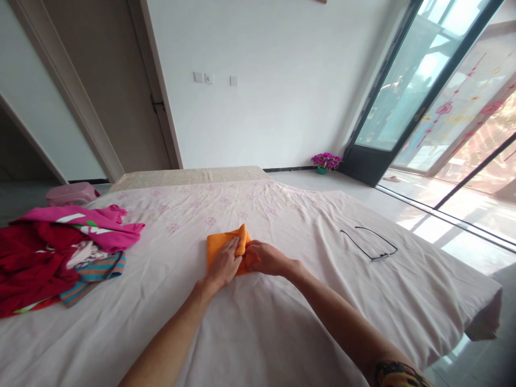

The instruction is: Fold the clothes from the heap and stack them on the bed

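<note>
A folded piece of orange cloth [216, 245], perhaps a garment, lies in the middle of the pale bedspread [169, 301]. One edge of it stands up in a raised fold. My left hand [226, 265] rests on the cloth with its fingers stretched out along that fold. From the other side, my right hand [266, 258] has its fingers curled round the cloth's right part, and the fingertips are partly hidden.
Rumpled clothes in red [36, 263], pink [100, 223] and blue-brown stripes [94, 274] are heaped at the left. Black-framed glasses [374, 247] lie on the right. Beyond the cover stand a pink plastic stool [72, 193] and a pot of purple flowers [325, 161].
</note>
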The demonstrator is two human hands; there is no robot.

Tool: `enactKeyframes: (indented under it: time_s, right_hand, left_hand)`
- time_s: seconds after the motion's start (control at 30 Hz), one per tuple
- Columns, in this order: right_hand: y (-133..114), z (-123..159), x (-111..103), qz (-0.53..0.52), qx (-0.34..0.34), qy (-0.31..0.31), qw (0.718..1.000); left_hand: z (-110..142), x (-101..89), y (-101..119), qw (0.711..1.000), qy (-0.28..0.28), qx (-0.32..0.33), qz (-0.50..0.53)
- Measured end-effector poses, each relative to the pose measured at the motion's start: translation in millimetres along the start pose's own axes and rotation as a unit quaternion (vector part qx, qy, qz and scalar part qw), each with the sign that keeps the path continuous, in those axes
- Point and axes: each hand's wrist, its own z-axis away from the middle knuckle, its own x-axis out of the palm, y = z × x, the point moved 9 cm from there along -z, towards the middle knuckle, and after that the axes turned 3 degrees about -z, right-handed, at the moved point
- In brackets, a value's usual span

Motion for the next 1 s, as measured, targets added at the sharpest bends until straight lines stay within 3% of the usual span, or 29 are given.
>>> enactKeyframes:
  time_s: [0.2,0.33,0.5,0.6,0.8,0.9,1.0]
  right_hand:
    - [0.1,2.5,3.8,0.074,0.019,0.101,0.992]
    - [2.2,4.2,6.0,0.109,0.062,0.116,0.985]
    - [25.2,5.6,-3.4,0.047,0.141,0.135,0.98]
    - [34.9,7.9,-5.2,0.053,0.185,0.142,0.971]
    - [19.2,1.9,11.6,0.2,0.17,0.125,0.957]
    - [20.7,1.7,16.3,0.175,0.184,0.149,0.956]
    - [28.4,9.8,10.7,0.072,0.189,0.198,0.959]
  left_hand:
    - [-0.7,-11.7,-8.3,0.987,0.033,0.011,0.158]
    - [1.9,-13.9,-9.7,0.986,0.032,-0.006,0.161]
    - [3.0,-18.2,-6.2,0.987,0.027,-0.018,0.154]
    - [2.7,-18.3,-2.5,0.991,0.025,-0.001,0.132]
    - [3.4,-5.6,-0.3,0.999,-0.01,0.024,0.038]
    - [7.0,2.1,7.9,0.997,-0.031,0.055,-0.037]
    - [12.1,7.7,15.0,0.99,-0.022,0.068,-0.124]
